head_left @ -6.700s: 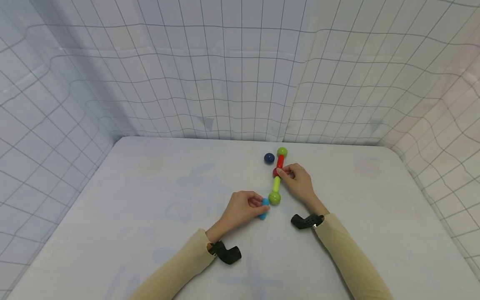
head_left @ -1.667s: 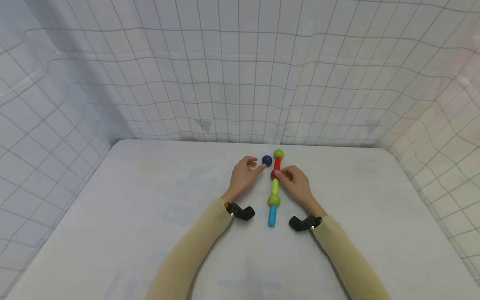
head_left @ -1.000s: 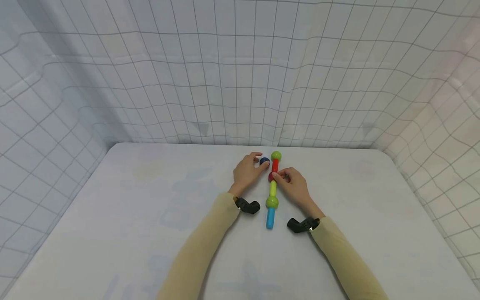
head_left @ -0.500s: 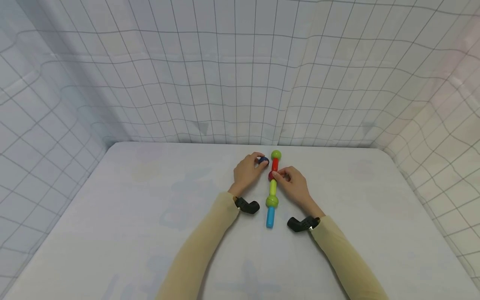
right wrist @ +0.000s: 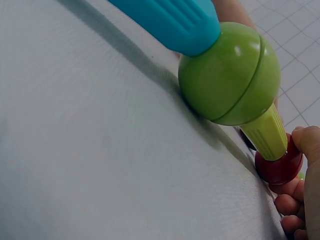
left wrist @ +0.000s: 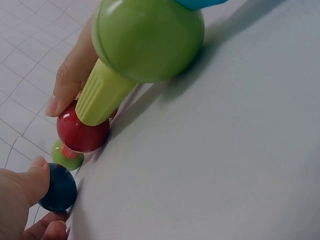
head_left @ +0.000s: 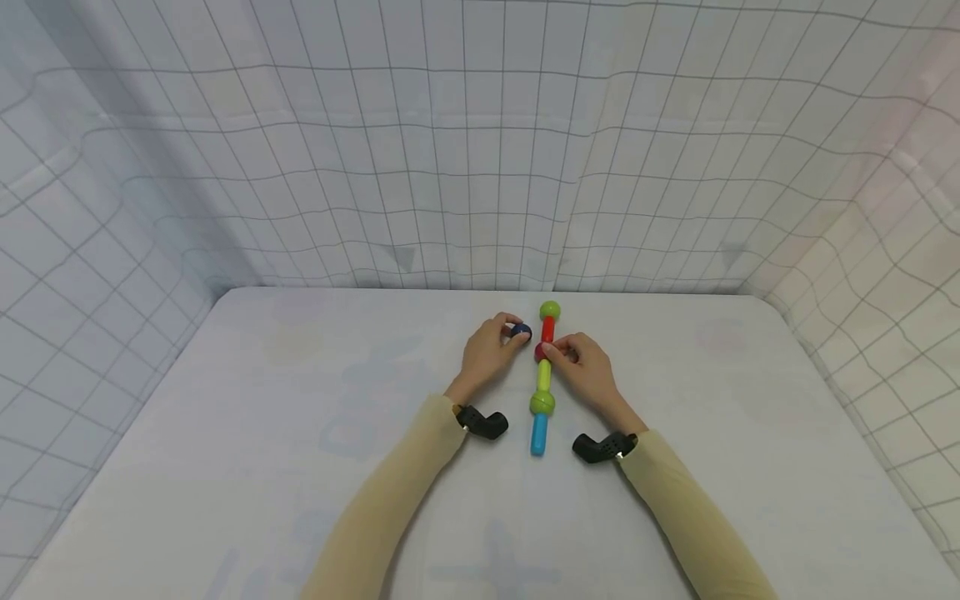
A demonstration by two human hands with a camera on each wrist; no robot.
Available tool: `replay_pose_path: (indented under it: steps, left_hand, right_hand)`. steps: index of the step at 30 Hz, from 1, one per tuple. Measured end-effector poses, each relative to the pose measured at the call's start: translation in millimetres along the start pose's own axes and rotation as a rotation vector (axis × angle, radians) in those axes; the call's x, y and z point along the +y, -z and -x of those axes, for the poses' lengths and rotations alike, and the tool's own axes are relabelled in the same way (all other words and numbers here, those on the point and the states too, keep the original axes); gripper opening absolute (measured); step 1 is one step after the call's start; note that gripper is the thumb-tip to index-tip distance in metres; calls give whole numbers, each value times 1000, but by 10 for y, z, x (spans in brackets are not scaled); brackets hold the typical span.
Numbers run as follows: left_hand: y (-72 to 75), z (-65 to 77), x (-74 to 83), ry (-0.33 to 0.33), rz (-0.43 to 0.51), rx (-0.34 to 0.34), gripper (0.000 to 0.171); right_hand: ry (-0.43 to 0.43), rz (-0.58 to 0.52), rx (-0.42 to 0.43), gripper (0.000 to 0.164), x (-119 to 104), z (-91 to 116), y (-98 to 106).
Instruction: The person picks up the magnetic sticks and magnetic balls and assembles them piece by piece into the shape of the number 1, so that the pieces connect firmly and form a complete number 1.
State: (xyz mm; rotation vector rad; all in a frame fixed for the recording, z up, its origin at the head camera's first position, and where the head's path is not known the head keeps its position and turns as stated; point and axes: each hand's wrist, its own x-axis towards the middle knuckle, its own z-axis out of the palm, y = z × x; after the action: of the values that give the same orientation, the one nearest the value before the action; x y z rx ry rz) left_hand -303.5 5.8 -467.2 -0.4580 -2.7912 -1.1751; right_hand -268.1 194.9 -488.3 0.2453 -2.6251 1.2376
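My left hand (head_left: 486, 352) pinches a dark blue ball (left wrist: 59, 188) between thumb and fingers, just left of a line of joined toy pieces. My right hand (head_left: 587, 372) grips the red ball (left wrist: 82, 129) in the middle of that line. From far to near the line runs: a green ball (head_left: 550, 311), a red rod (head_left: 547, 330), the red ball, a yellow-green rod (right wrist: 265, 134), a larger green ball (right wrist: 230, 75) with a seam, and a light blue rod (head_left: 538, 435) pointing toward me. The line lies along the table, partly covered at the red ball by my right fingers.
A white table (head_left: 285, 433) bears the pieces, its far edge close behind the far green ball. White curtains with a dark grid (head_left: 480, 150) stand behind it and on both sides. Each wrist wears a black camera mount (head_left: 483, 423).
The light blue rod, earlier in my left hand, now sits on the larger green ball. My left hand then moved to the dark blue ball, took hold and drew it slightly nearer. My right hand stays put.
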Motion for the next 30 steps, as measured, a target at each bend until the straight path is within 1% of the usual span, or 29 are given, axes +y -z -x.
replay_pose_path:
  steps: [4, 9, 14, 18, 24, 27, 30]
  left_hand:
    - [19, 46, -22, -2, 30, 4, 35]
    - [55, 105, -51, 12, 63, -2, 34]
    - [71, 134, -125, -4, 92, -4, 34]
    - [97, 167, -169, 2, 139, -19, 35]
    - [160, 235, -186, 12, 199, -41, 34]
    - [179, 277, -195, 0, 211, -45, 35]
    - [191, 317, -204, -35, 206, -46, 36]
  right_hand:
    - [5, 2, 3, 33, -8, 3, -5]
    - [12, 8, 2, 33, -10, 5, -4]
    - [20, 4, 2, 32, 1, 1, -6]
    - [23, 6, 1, 33, 8, 0, -10]
    - [26, 7, 1, 34, 9, 3, -11]
    - [20, 6, -2, 34, 6, -1, -11]
    - [14, 12, -2, 35, 2, -4, -9]
